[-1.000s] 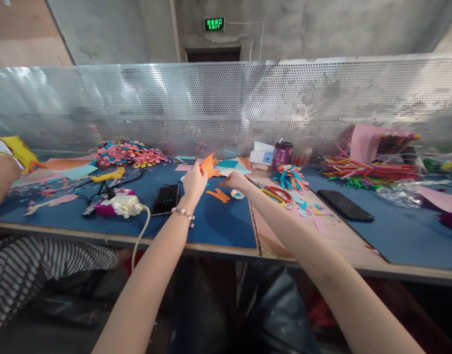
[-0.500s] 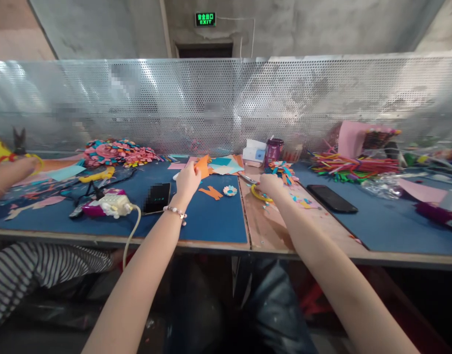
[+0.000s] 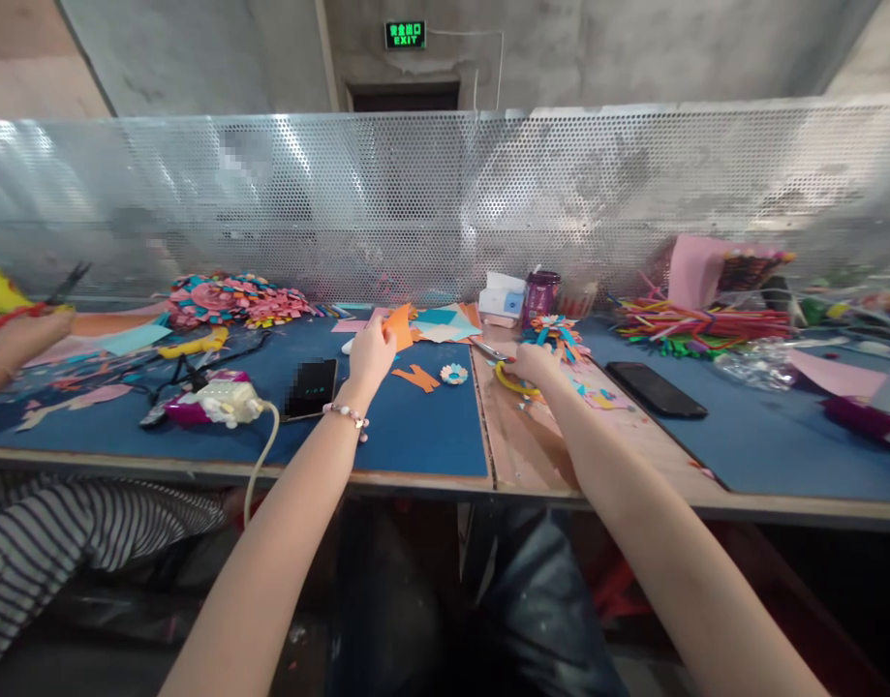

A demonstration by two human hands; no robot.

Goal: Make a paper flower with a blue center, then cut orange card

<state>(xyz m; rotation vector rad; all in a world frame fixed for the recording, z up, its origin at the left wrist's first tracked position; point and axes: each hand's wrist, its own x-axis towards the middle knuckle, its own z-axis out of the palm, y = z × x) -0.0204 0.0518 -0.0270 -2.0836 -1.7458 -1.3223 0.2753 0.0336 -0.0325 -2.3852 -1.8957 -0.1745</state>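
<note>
My left hand (image 3: 372, 353) is closed on a piece of orange paper (image 3: 399, 327), its fingers pinching the near edge. To the right, my right hand (image 3: 536, 365) has its fingers closed at the yellow-handled scissors (image 3: 515, 379), whose blades point left and away along the table; the grip is partly hidden by the hand. Between the hands lie cut orange paper strips (image 3: 416, 377) and a small blue-and-white paper flower (image 3: 454, 374). Behind my right hand is a cluster of orange and blue paper petals (image 3: 559, 332). Sheets of coloured paper (image 3: 445, 325) lie beyond my left hand.
A phone (image 3: 311, 389) and a power strip (image 3: 223, 399) with its cord lie left; another phone (image 3: 657, 389) lies right. A purple can (image 3: 541, 293) and a box (image 3: 502, 296) stand behind. At far left, a co-worker's hand (image 3: 34, 334) holds scissors. A perforated metal screen (image 3: 386, 208) borders the back.
My hands have hardly moved. At far left, the co-worker's scissors have swung from pointing up to pointing up and right.
</note>
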